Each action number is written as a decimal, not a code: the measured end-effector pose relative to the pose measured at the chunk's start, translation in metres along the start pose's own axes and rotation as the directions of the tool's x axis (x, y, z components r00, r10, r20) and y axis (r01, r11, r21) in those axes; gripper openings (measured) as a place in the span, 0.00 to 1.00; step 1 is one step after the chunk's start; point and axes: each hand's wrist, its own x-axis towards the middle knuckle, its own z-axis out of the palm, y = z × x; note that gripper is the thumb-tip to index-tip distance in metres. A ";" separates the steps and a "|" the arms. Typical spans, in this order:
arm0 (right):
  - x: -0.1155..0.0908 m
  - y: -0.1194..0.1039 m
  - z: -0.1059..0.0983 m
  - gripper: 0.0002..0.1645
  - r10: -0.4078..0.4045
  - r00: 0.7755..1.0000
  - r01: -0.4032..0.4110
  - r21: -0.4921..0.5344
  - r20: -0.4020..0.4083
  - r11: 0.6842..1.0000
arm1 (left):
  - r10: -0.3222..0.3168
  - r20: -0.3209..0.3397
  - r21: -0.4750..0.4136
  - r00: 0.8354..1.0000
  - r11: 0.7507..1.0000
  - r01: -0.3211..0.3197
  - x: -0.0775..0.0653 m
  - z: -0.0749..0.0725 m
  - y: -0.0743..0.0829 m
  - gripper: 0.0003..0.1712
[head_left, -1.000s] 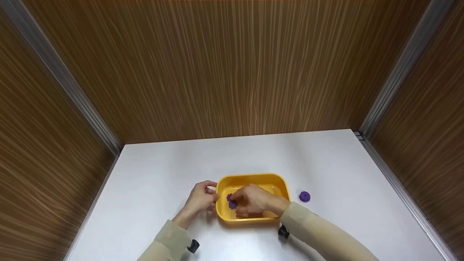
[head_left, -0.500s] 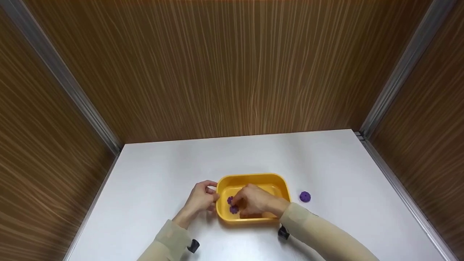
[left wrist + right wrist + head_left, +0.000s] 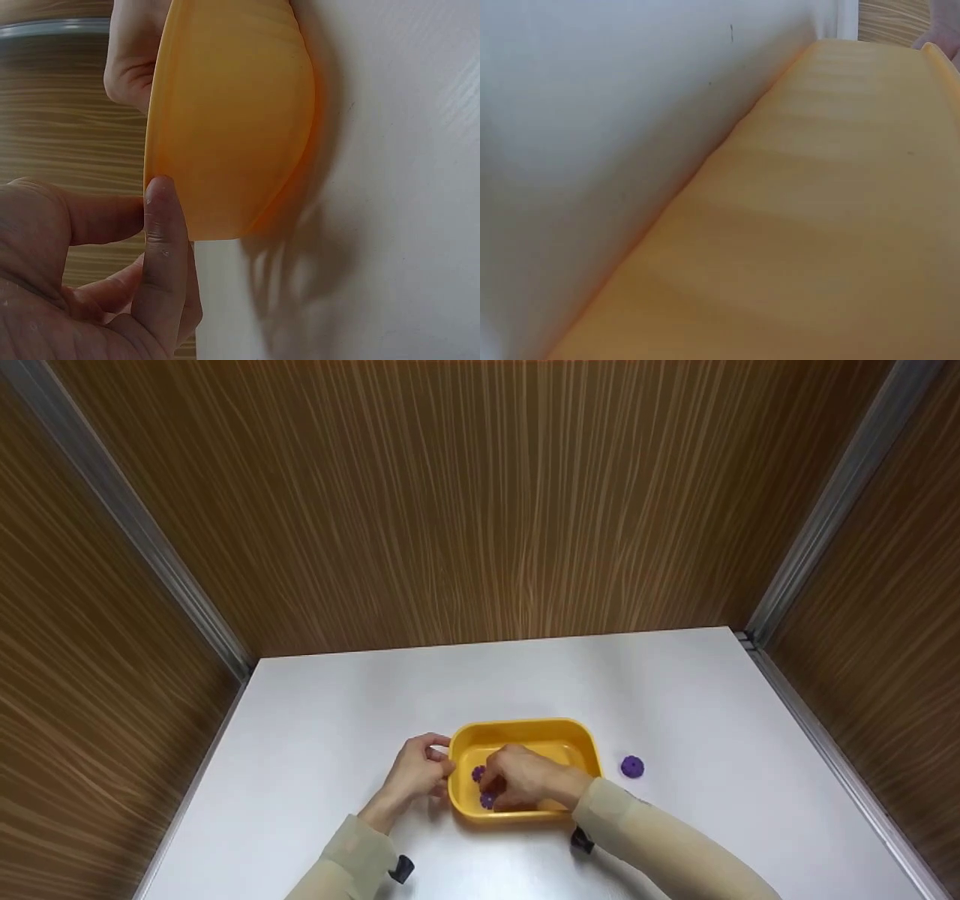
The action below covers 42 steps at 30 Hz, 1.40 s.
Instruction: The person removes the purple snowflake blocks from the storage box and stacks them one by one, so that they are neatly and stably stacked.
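On the white table stands a yellow tray with rounded corners. My left hand pinches its left rim; in the left wrist view the fingers lie on both sides of that rim. My right hand reaches down into the tray's left half, fingers curled and pinching a small purple notched disc, which they partly cover. A second purple disc lies just beyond it, close to the fingers. The right wrist view shows only the tray's outer wall and the table, with none of that hand's fingers.
A rounder purple notched piece lies on the table to the right of the tray. Wood-grain panels with grey metal corner strips stand behind and at both sides.
The nearer purple disc has slid toward the tray's front wall along with my right fingers. The farther disc has shifted slightly. My left hand keeps its place on the rim.
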 end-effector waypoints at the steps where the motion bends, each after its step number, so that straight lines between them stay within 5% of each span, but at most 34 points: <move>1: 0.000 0.000 0.000 0.14 0.003 1.000 -0.003 -0.006 0.001 1.000 | 0.001 -0.002 0.001 1.000 1.000 -0.001 0.000 0.000 0.000 0.29; 11: 0.004 -0.004 0.001 0.11 0.022 1.000 -0.022 -0.084 0.001 0.996 | -0.016 -0.006 0.002 1.000 1.000 0.016 0.001 0.001 0.000 0.28; 16: 0.000 0.000 -0.002 0.13 0.075 0.997 -0.075 -0.040 -0.012 0.996 | -0.038 0.000 0.000 0.999 0.999 0.038 0.001 0.002 0.001 0.28; 23: -0.012 0.007 -0.017 0.17 0.086 0.992 -0.083 0.032 -0.096 0.996 | -0.027 0.002 0.004 1.000 1.000 0.027 0.001 0.001 0.003 0.27; 42: -0.054 0.023 -0.036 0.17 0.045 0.960 -0.054 -0.025 -0.278 0.998 | -0.010 -0.012 -0.004 1.000 1.000 0.010 0.001 0.002 0.000 0.28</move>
